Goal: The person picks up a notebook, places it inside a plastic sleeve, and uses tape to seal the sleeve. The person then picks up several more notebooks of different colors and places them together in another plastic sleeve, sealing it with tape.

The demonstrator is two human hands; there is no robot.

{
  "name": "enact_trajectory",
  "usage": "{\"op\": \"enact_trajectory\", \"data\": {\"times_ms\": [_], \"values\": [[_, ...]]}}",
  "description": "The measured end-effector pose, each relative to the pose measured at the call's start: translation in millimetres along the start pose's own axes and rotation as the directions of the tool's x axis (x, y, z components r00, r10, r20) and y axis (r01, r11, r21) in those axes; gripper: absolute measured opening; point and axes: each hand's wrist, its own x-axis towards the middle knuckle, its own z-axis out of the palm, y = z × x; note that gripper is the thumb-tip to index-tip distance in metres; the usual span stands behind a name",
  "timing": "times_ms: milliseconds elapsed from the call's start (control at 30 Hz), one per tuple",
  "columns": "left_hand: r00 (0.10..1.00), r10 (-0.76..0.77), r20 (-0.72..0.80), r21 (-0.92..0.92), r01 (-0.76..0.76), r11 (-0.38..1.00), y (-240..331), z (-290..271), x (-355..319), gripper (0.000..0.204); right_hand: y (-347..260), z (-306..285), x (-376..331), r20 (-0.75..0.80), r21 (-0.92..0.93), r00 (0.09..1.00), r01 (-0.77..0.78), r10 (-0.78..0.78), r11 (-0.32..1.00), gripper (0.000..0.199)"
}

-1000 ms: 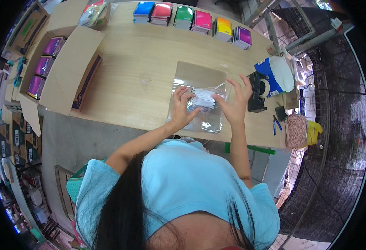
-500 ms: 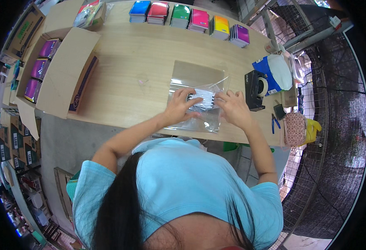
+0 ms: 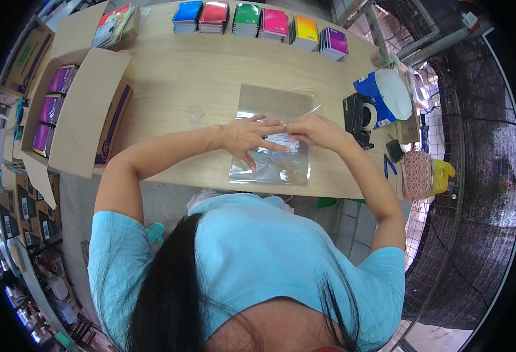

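Observation:
A stack of small spiral notebooks (image 3: 280,140), seen by its white page edges and dark bindings, lies on clear plastic bags (image 3: 270,174) near the table's front edge. My left hand (image 3: 247,136) is laid over the stack's left side, fingers spread, thumb toward me. At the stack's far right corner my right hand (image 3: 316,130) is closed, its fingertips pinched together beside my left fingertips. What it pinches, perhaps film or a notebook edge, is hidden by the fingers. Both hands cover much of the stack.
Piles of coloured spiral notebooks (image 3: 274,23) line the table's far edge. On the left stands an open carton (image 3: 88,111) with purple packs (image 3: 49,124). To the right are a black tape dispenser (image 3: 356,120), a blue-and-white package (image 3: 392,98), blue-handled cutters (image 3: 390,166) and a patterned pouch (image 3: 417,175).
My left hand has flattened and spread over the stack. My right hand has shifted left to the far edge, its fingers now drawn together in a pinch.

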Motion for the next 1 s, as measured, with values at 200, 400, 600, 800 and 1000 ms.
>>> {"op": "enact_trajectory", "data": {"times_ms": [200,400,600,800,1000], "values": [[0.998,-0.003,-0.059,-0.059,0.0,0.998,-2.4,9.9,4.8,0.096,-5.7,12.5,26.3,-0.163,-0.022,0.959,0.232,-0.232,0.972,0.018],[0.963,-0.125,-0.239,-0.041,0.119,0.992,0.6,45.4,12.1,0.065,38.8,77.6,13.4,-0.502,0.287,0.865,0.156,0.009,0.945,0.041],[0.578,-0.462,-0.673,-0.399,0.242,0.884,45.4,22.1,2.6,0.042,40.2,111.0,-0.6,-0.478,0.672,0.765,0.002,0.432,0.741,0.1],[0.665,-0.426,-0.613,-0.193,0.397,0.897,43.1,34.8,-5.0,0.036,32.5,103.3,5.1,-0.507,0.638,0.772,0.037,0.384,0.769,0.096],[0.521,-0.491,-0.698,-0.387,0.303,0.871,36.9,75.0,22.6,0.022,38.7,110.9,3.7,-0.46,0.86,0.676,0.178,0.575,0.478,0.088]]}}
